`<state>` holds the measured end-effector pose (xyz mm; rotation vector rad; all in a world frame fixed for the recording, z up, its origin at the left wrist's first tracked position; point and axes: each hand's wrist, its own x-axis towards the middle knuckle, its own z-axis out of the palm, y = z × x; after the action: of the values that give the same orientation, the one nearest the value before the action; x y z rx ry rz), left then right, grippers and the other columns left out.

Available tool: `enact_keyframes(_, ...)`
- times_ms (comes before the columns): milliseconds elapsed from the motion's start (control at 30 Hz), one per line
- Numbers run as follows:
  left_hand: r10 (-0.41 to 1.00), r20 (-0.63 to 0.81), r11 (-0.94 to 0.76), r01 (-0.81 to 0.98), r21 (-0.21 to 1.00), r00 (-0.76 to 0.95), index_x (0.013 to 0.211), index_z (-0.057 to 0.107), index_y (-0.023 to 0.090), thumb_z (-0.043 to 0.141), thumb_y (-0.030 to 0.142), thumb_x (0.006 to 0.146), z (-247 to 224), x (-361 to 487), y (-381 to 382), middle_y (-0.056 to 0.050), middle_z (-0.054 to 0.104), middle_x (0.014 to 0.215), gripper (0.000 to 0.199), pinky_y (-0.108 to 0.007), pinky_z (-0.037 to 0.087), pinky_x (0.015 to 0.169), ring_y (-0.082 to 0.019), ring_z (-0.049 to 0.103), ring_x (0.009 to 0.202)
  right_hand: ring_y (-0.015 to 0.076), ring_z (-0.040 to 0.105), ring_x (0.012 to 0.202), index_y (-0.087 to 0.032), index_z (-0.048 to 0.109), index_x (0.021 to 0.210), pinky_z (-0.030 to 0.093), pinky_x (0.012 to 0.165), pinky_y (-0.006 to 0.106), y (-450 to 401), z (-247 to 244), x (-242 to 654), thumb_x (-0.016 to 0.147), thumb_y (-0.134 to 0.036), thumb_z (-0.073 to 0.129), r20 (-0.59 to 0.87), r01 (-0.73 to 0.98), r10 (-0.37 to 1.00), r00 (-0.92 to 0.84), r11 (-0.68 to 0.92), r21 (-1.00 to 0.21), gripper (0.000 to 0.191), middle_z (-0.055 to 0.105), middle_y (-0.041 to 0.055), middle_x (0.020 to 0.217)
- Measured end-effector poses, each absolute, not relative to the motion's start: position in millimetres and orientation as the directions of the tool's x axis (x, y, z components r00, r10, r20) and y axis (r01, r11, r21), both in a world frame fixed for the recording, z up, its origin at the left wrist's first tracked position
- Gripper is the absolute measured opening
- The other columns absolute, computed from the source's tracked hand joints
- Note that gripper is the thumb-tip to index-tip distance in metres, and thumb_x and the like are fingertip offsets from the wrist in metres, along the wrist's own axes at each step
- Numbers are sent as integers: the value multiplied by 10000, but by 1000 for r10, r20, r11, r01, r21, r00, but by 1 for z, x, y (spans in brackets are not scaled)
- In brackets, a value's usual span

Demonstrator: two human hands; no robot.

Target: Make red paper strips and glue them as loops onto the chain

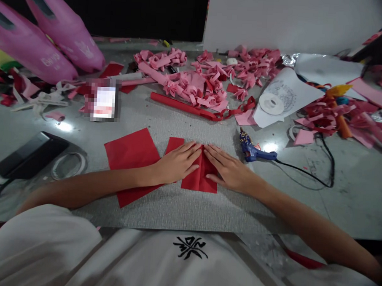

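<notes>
Flat on the table in front of me lies a creased piece of red paper (199, 181), its fold line running up the middle. My left hand (177, 163) rests on its left half with the fingers stretched out. On the right half, my right hand (226, 166) lies flat, fingertips close to the crease. A second, larger red sheet (133, 151) sits to the left, partly under my left forearm. Between the two, a narrower red paper strip (175, 143) shows, mostly covered by my left hand.
A blue glue gun (252, 150) with a black cord lies right of my hands. Pink paper flowers (193, 82) and a red rolled paper (176, 103) spread behind. A white tape roll (271, 104), a black box-shaped device (27, 155) and pink bottles (63, 28) stand around.
</notes>
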<state>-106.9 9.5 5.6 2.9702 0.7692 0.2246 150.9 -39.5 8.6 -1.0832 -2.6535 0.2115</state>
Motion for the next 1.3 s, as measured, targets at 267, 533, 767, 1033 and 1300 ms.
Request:
enact_keyframes(267,504,94,-864,501,53,858,1527,435,-12,358,355,1113,12,-103,4,-241,456,1605,559,-442,309,1284,-326,339,1570,360,311,1572,4,331,1612,379,1258,566,-46,10,141,1043,-401,547,170,703,738,-653,674,-226,731,365,278,1642)
enact_keyframes(533,506,90,-862,506,25,858,1508,442,-51,376,345,1108,15,-101,4,-253,450,1603,567,-448,316,1283,-358,376,1542,382,314,1568,57,377,1570,371,1262,571,-50,12,135,1046,-366,527,151,729,753,-640,658,-188,691,365,302,1631)
enact_keyframes(767,517,100,-856,511,79,850,1513,438,-31,348,332,1110,11,-102,3,-253,444,1609,550,-467,316,1285,-343,345,1563,363,271,1587,48,349,1587,341,1281,549,-50,10,138,1050,-379,523,154,725,758,-634,652,-221,708,344,289,1650)
enact_keyframes(1033,486,132,-874,484,51,864,1497,480,3,339,338,1112,7,-104,5,-215,435,1627,529,-476,322,1276,-359,368,1542,322,194,1614,-102,112,1690,330,1284,564,-42,9,148,1046,-404,532,132,690,740,-660,666,-283,827,219,199,1724)
enact_keyframes(1300,471,138,-881,473,15,871,1490,480,3,349,303,1099,9,-102,7,-216,475,1591,510,-478,341,1250,-364,415,1493,335,166,1617,-73,123,1683,323,1286,577,-44,5,144,1060,-391,496,134,695,736,-663,673,-253,794,197,212,1726)
